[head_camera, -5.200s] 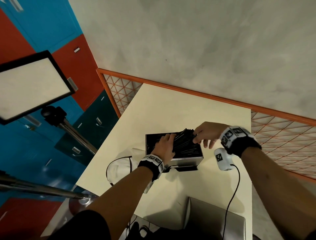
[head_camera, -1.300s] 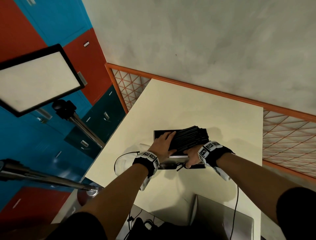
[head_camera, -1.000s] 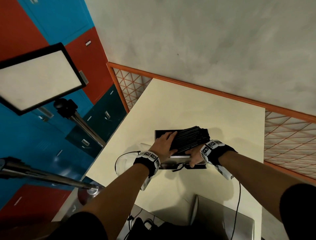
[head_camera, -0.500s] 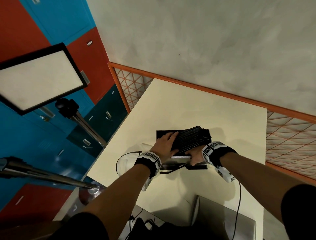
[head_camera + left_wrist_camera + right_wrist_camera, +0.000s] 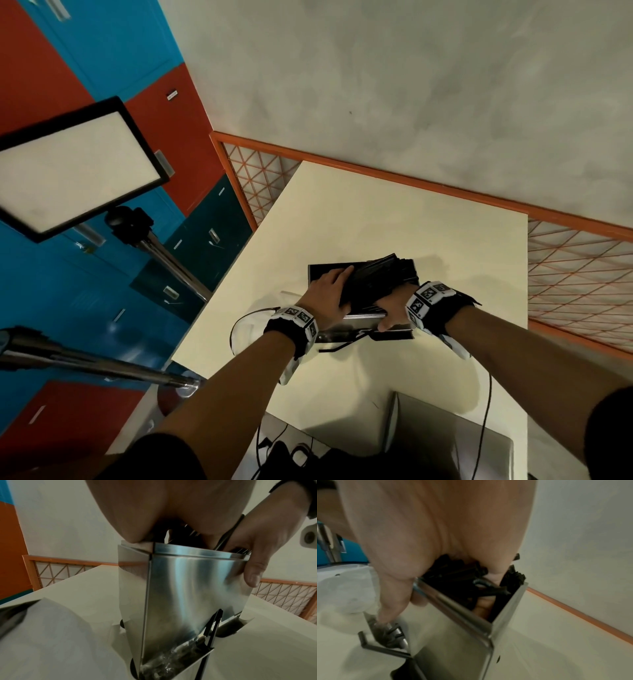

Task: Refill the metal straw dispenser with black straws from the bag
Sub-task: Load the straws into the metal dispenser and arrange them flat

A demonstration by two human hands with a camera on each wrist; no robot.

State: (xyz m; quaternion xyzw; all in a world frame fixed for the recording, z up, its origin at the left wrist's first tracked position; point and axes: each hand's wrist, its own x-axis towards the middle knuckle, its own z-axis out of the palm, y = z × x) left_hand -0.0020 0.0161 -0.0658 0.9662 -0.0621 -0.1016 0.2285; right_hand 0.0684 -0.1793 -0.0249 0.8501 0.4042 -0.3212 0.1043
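Note:
The metal straw dispenser [image 5: 359,313] [image 5: 188,588] [image 5: 471,628] stands on the cream table [image 5: 376,212], its open top heaped with black straws [image 5: 380,277] [image 5: 453,574]. My left hand [image 5: 329,291] lies flat on the straws' left part, fingers straight. My right hand [image 5: 394,308] [image 5: 265,540] grips the dispenser's near right rim, with its thumb [image 5: 252,577] down the front wall and its fingers inside among the straws. One black straw [image 5: 211,628] slants out of the front tray. The near-empty plastic bag [image 5: 253,329] [image 5: 51,628] lies left of the dispenser.
A grey laptop-like lid [image 5: 445,438] lies at the table's near edge, with a black cable [image 5: 483,411] beside it. A light panel [image 5: 78,168] on a stand and a tripod pole [image 5: 85,359] are to the left. An orange mesh fence [image 5: 582,274] borders the table's far and right sides.
Five seconds ago my right hand was over the straws' far right end; it came to the near right rim. In the last second both hands have barely moved.

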